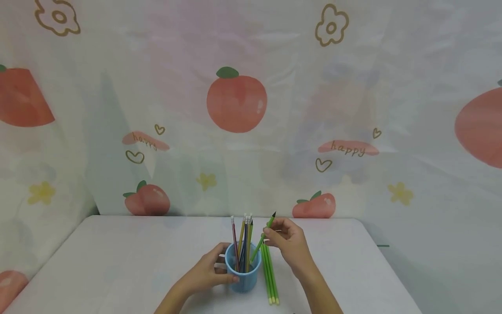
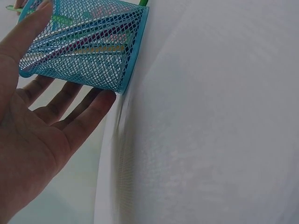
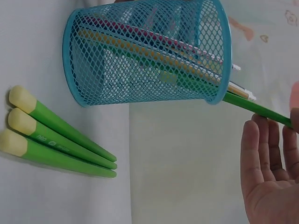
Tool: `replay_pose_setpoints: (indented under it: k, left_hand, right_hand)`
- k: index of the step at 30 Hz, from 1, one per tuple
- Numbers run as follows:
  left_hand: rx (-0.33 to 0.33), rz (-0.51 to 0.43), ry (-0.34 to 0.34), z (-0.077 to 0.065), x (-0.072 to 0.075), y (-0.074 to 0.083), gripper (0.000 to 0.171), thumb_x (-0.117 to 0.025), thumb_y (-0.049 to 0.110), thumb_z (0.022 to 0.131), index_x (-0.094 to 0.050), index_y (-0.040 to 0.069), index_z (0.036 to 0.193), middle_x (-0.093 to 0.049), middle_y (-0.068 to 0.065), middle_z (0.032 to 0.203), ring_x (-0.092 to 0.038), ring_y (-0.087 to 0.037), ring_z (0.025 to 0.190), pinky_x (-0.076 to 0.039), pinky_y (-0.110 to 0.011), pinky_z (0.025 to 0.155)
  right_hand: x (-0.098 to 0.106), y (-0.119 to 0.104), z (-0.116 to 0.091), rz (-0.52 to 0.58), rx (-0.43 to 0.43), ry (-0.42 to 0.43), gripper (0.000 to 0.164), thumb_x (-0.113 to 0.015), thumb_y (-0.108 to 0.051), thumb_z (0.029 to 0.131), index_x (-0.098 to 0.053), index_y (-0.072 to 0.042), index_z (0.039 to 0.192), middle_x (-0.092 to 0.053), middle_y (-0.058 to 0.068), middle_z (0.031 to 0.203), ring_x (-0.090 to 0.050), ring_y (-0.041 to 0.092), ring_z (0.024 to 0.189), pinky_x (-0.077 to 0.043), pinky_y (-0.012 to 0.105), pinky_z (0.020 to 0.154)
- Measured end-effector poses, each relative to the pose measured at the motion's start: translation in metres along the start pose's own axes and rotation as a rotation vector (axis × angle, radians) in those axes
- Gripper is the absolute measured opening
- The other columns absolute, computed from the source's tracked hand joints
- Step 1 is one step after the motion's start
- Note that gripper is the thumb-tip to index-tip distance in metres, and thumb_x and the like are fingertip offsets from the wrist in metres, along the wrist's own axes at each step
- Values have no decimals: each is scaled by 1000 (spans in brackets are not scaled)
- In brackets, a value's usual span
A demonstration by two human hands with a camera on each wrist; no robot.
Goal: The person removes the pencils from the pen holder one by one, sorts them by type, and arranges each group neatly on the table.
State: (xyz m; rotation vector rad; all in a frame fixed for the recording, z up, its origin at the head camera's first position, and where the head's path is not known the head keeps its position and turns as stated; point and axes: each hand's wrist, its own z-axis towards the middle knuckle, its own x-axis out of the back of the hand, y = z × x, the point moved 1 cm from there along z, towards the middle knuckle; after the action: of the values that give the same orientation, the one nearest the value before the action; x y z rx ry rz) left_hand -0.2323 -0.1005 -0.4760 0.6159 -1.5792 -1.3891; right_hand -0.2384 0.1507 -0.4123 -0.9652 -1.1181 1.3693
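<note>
A light blue mesh pencil cup [image 1: 244, 284] stands on the table with several pencils in it, some with white eraser ends up. My left hand [image 1: 207, 271] holds the cup from the left, thumb at the near side and fingers around the far side. Between the thumb and fingers of my right hand [image 1: 289, 242] is a green pencil [image 1: 258, 249], pinched near its dark sharpened tip, which points up. The pencil leans to the right, its lower end inside the cup. Through the mesh, red, yellow and green pencils [image 3: 140, 55] show.
Three green pencils [image 1: 271, 279] with pale yellow ends lie side by side just right of the cup, those ends towards me. The white tabletop [image 1: 129, 261] meets a fruit-printed cloth backdrop [image 1: 243, 174] along its far edge.
</note>
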Motion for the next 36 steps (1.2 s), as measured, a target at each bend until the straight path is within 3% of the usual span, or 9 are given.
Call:
replay_pose_setpoints:
  k: [10, 21, 29, 36]
  left_hand:
    - [3, -10, -10, -1, 0, -3, 77, -86, 24, 79, -44, 14, 142, -57, -9, 132, -60, -29, 117, -59, -35, 92]
    - [-5, -10, -8, 0, 1, -2, 76, -86, 24, 79, -44, 13, 142, -56, -10, 133, -59, -31, 118, -58, -34, 93]
    - [5, -23, -8, 1, -2, -5, 75, -86, 25, 79, -46, 13, 141, -57, -8, 129, -61, -27, 115, -59, -34, 92]
    - [-11, -22, -12, 3, 0, -4, 75, -86, 23, 79, -45, 13, 141, -57, -10, 129, -61, -27, 114, -59, -32, 89]
  right_hand:
    - [10, -6, -1, 53, -13, 5, 30, -70, -14, 94, -56, 5, 113, -62, 25, 108, -71, 23, 90, -62, 39, 82]
    - [14, -10, 1, 82, 1, 7, 32, -68, -13, 95, -54, 7, 115, -65, 17, 105, -71, 20, 91, -62, 39, 82]
    - [19, -7, 0, 93, -26, 24, 32, -67, -13, 95, -53, 7, 115, -61, 28, 110, -71, 23, 89, -62, 39, 82]
    - [24, -11, 2, 114, -30, 38, 30, -67, -12, 96, -52, 7, 113, -67, 16, 104, -72, 23, 89, -62, 39, 82]
